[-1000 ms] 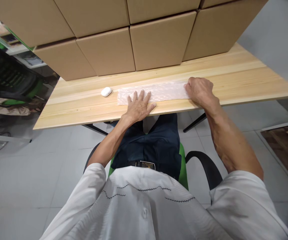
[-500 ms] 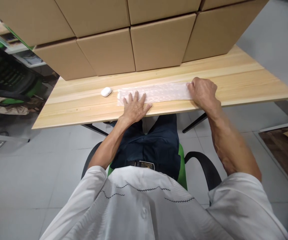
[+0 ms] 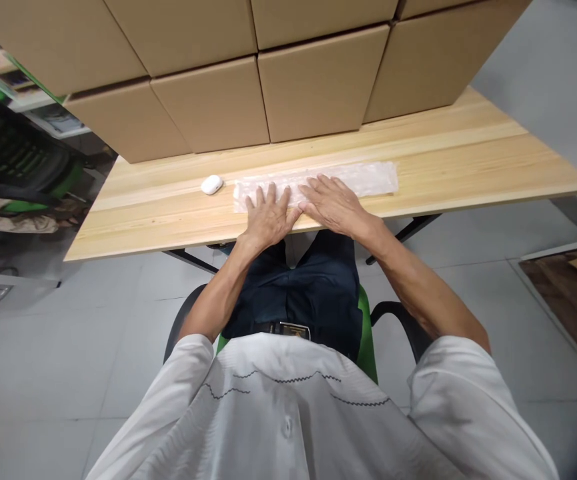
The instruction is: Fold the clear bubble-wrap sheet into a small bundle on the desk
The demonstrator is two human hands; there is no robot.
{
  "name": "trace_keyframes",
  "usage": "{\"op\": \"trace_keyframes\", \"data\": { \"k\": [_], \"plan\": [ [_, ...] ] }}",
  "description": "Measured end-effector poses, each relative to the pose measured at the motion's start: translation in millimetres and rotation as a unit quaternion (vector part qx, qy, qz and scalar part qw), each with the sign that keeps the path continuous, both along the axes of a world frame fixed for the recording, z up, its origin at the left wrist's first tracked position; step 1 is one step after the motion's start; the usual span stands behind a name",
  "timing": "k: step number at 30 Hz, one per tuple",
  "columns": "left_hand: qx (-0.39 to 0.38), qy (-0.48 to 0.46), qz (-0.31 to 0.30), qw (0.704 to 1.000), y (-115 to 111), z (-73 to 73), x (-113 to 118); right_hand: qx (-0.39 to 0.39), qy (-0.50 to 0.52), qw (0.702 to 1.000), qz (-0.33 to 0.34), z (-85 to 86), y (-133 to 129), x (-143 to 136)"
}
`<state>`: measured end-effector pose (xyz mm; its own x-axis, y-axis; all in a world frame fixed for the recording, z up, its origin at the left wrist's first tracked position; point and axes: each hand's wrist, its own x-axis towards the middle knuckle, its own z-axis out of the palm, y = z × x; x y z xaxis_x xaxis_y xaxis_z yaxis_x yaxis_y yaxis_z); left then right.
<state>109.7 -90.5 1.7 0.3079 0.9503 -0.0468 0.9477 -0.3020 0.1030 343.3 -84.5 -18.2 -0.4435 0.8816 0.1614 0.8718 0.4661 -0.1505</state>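
- Bubble-wrap strip (image 3: 363,178) lies lengthwise near the front edge of the wooden table (image 3: 468,160).
- Our left hand (image 3: 267,217) and right hand (image 3: 335,205), both flat with fingers spread, grasp nothing; they press its left half, apparently to keep it flat.
- White earbud case (image 3: 211,185) sits at 9 o'clock of the strip; cardboard boxes (image 3: 313,87) at 12.

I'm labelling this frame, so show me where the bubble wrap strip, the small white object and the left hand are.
bubble wrap strip (image 3: 368,178), head view, bare right part.
small white object (image 3: 211,185), head view, its middle.
left hand (image 3: 268,220), head view, back of the hand.
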Motion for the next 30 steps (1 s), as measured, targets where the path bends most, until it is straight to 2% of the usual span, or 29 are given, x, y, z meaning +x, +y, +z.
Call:
{"op": "trace_keyframes", "data": {
  "k": [8, 14, 23, 30],
  "plan": [
    [-0.035, 0.028, 0.018, 0.999, -4, 9.0, 6, -0.015, -0.017, 0.998, -0.052, -13.0, 7, 54],
    [-0.026, 0.039, 0.034, 0.998, -8, 9.0, -14, -0.015, 0.027, 0.997, -0.066, -26.7, 11, 80],
    [-0.011, 0.020, 0.041, 0.999, -3, -0.8, -58, -0.034, 0.025, 0.996, -0.084, -31.8, 14, 92],
    [0.005, 0.005, 0.034, 0.999, -1, -8.6, -67, -0.050, 0.021, 0.994, -0.094, -28.1, 14, 93]
  ]
}}
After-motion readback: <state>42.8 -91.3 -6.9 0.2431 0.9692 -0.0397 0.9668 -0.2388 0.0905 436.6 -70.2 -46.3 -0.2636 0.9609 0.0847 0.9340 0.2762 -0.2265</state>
